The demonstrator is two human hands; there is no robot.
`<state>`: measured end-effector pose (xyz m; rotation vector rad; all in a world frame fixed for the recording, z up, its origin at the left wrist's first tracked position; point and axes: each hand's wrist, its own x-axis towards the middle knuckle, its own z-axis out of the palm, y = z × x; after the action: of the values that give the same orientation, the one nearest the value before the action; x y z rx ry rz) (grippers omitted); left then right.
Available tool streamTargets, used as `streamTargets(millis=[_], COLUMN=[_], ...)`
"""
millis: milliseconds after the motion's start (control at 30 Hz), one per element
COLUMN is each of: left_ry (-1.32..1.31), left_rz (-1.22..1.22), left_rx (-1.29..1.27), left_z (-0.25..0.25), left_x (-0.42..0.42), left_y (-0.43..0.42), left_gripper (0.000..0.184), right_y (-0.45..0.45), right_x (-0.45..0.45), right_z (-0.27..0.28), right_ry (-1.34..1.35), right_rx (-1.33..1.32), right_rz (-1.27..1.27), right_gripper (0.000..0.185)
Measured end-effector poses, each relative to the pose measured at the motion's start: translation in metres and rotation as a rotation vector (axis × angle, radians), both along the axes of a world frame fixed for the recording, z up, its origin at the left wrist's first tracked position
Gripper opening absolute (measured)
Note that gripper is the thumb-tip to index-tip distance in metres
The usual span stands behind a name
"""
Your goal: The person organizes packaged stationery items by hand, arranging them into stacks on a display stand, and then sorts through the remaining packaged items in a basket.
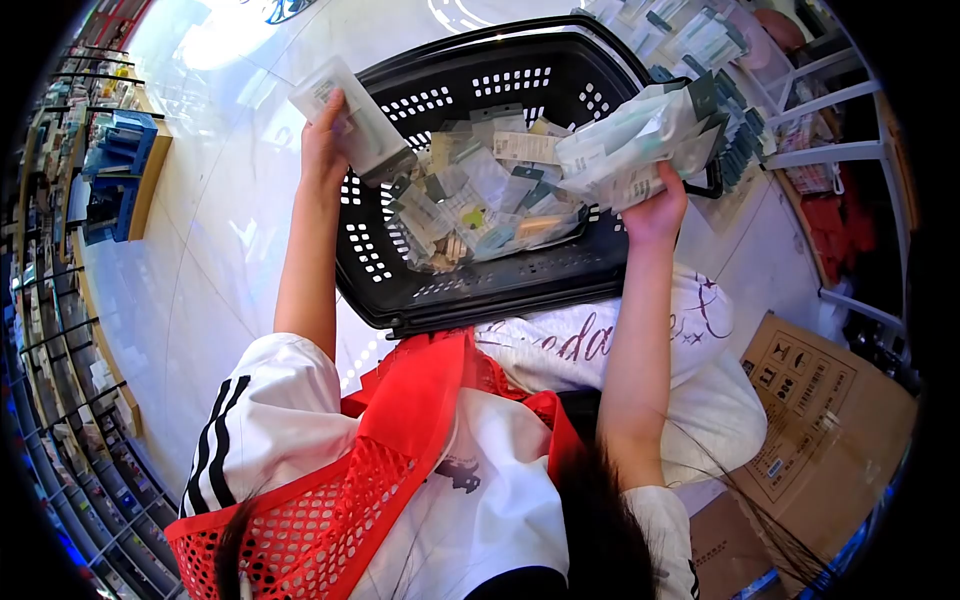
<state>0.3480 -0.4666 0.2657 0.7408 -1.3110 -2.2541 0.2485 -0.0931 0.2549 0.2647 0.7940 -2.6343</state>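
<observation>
A black plastic shopping basket (480, 290) with slotted walls stands before my knees. Inside lie several small clear packets (490, 185) with labels and dark header cards. My left hand (325, 140) grips a translucent flat package (350, 115) above the basket's left rim; its exact contents cannot be made out. Over the right side of the basket, my right hand (657, 203) holds a bunch of clear plastic packets (630, 145) with dark green header cards, their lower edges against my palm and fingers.
More packets (690, 40) are piled on the floor beyond the basket's right corner. A cardboard box (825, 410) is at lower right, below a white metal rack (830, 150). Stocked shelves (75, 300) line the left, with a blue display (120, 175) jutting out.
</observation>
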Motion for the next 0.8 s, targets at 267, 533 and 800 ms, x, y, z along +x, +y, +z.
streamTargets(millis=[267, 533, 800], left_ry=[-0.349, -0.957, -1.370], left_rz=[-0.664, -0.147, -0.511], left_rx=[-0.320, -1.243, -1.191], left_z=[-0.035, -0.195, -0.223], left_x=[-0.019, 0.005, 0.013], left_y=[0.038, 0.017, -0.003], left_gripper=[0.045, 0.036, 0.025], right_y=[0.000, 0.003, 0.000], right_x=[0.000, 0.001, 0.000], right_z=[-0.001, -0.003, -0.002], right_ry=[-0.015, -0.022, -0.045], right_rx=[-0.024, -0.004, -0.041], right_rz=[0.027, 0.010, -0.003], right_gripper=[0.047, 0.049, 0.046])
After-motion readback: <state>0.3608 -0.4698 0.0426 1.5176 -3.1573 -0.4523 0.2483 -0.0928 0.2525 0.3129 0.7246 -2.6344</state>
